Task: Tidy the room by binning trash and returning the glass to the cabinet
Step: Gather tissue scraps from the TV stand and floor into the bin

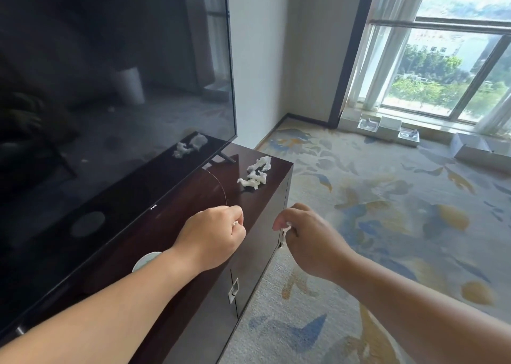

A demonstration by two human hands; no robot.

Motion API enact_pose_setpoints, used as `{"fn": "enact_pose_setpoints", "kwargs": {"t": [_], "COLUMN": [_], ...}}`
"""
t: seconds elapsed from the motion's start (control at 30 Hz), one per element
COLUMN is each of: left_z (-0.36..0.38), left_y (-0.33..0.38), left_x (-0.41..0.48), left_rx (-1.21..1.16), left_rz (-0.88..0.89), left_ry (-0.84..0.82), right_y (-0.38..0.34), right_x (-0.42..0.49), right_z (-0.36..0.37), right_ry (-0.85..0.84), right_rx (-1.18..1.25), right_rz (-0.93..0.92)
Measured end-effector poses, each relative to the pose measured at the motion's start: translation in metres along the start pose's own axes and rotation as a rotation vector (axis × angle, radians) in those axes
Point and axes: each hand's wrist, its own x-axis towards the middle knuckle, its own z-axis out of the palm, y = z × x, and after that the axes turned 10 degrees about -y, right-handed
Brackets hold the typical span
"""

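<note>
Gripping a tissue scrap in the left hand, with fingers curled tight around it, hovering over the cabinet top near the front edge. Pinching a second scrap between thumb and curled fingers of the right hand, just off that front edge, over the carpet. Eyeing one more crumpled tissue lying near the far right corner of the cabinet top, close to the TV foot. Guessing featherweight, soft, squashing to nothing, so just scooping it around the middle and bunching it up, maybe shedding bits. Not spotting the glass for sure, only catching a pale round thing half hidden behind the left forearm. Having loads of open room out right over the carpet, but minding the TV screen crowding the back edge.
</note>
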Motion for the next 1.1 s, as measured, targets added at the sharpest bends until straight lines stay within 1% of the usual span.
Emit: {"fn": "enact_pose_setpoints", "kwargs": {"t": [0.2, 0.57, 0.9, 1.1], "left_z": [0.006, -0.011, 0.002, 0.022], "left_y": [-0.019, -0.068, -0.094, -0.095], "left_x": [0.052, 0.179, 0.249, 0.297], "left_rx": [0.010, -0.041, -0.041, -0.024], "left_rz": [-0.022, 0.013, -0.077, -0.235], "left_ry": [-0.021, -0.036, -0.074, -0.074], "right_y": [0.018, 0.037, 0.076, 0.129], "right_x": [0.044, 0.153, 0.234, 0.298], "right_z": [-0.009, -0.053, -0.068, -0.081], "right_ry": [-0.017, 0.025, -0.021, -0.131], "right_rx": [-0.004, -0.051, -0.053, -0.033], "right_rz": [0.013, 0.099, 0.058, -0.022]}}
